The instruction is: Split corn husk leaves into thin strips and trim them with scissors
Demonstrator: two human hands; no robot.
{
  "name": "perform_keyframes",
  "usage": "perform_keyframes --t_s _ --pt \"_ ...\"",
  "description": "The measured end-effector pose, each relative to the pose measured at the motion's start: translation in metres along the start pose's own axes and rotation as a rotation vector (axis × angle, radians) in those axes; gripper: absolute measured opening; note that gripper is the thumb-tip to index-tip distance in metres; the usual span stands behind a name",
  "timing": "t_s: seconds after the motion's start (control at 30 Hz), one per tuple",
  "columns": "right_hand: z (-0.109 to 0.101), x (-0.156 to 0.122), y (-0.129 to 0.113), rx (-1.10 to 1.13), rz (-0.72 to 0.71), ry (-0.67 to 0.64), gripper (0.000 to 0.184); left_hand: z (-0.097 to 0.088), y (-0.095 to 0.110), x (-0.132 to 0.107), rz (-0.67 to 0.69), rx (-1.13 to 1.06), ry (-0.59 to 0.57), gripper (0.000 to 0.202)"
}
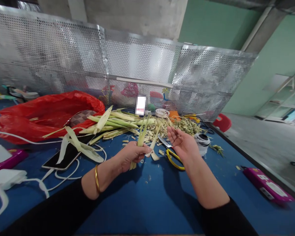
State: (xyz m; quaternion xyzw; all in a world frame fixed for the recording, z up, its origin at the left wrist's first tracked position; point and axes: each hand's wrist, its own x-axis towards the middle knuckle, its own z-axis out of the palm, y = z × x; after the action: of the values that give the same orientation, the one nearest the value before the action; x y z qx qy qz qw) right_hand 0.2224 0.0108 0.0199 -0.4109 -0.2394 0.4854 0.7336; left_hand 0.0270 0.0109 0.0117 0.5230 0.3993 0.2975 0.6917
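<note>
My left hand (132, 154) is closed around a bunch of pale green corn husk strips (142, 133), which stands roughly upright in the fist. One loose strip (155, 139) leans out to the right beside the thumb. Palm turned up and fingers loosely curled apart, my right hand (183, 142) has nothing visible in it. Scissors with yellow handles (173, 159) lie on the blue table (147, 203) just below and left of it, their blades pointing away. Behind both hands is a heap of husks (120, 123), with small scraps around it.
A red plastic bag (22, 114) stands open at the left. A phone (64, 154) with white cables lies before it. A wire spool (203, 140) sits right of my right hand; a purple packet (267, 185) lies near the right edge. A perforated metal screen (142, 59) rises behind.
</note>
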Motion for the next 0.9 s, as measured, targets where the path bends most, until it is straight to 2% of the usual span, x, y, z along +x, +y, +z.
perform_keyframes --t_s 0.17,0.3,0.4,0.47,0.5,0.53,0.67,0.7,0.8,0.9 --pt "-0.01 0.014 -0.012 -0.161 -0.321 0.158 0.007 0.002 0.003 -0.002 -0.016 0.01 0.033 0.024" --pt "-0.02 0.016 -0.013 -0.493 -0.497 0.239 0.014 0.002 0.0 0.0 0.025 0.009 0.078 0.028" --pt "-0.021 0.01 -0.01 -0.895 -0.563 0.211 0.015 0.003 -0.002 0.001 0.041 -0.007 0.103 0.03" --pt "-0.016 0.003 -0.006 -1.136 -0.588 0.134 0.02 0.003 -0.002 0.001 0.055 -0.026 0.122 0.031" --pt "-0.012 -0.002 -0.002 -1.175 -0.574 0.075 0.023 0.004 -0.002 0.001 0.068 -0.033 0.133 0.031" --pt "-0.006 -0.007 0.002 -1.143 -0.542 0.013 0.025 0.004 -0.002 0.001 0.082 -0.038 0.142 0.031" --pt "0.014 -0.03 0.027 -0.87 -0.224 -0.342 0.033 0.007 -0.005 0.0 0.128 -0.036 0.166 0.03" --pt "0.017 -0.035 0.033 -0.786 -0.173 -0.375 0.033 0.008 -0.006 0.0 0.134 -0.036 0.163 0.03" --pt "0.018 -0.039 0.044 -0.652 -0.149 -0.334 0.03 0.009 -0.01 0.002 0.147 -0.05 0.153 0.033" --pt "0.014 -0.035 0.043 -0.652 -0.197 -0.267 0.031 0.008 -0.01 0.004 0.144 -0.082 0.202 0.036"
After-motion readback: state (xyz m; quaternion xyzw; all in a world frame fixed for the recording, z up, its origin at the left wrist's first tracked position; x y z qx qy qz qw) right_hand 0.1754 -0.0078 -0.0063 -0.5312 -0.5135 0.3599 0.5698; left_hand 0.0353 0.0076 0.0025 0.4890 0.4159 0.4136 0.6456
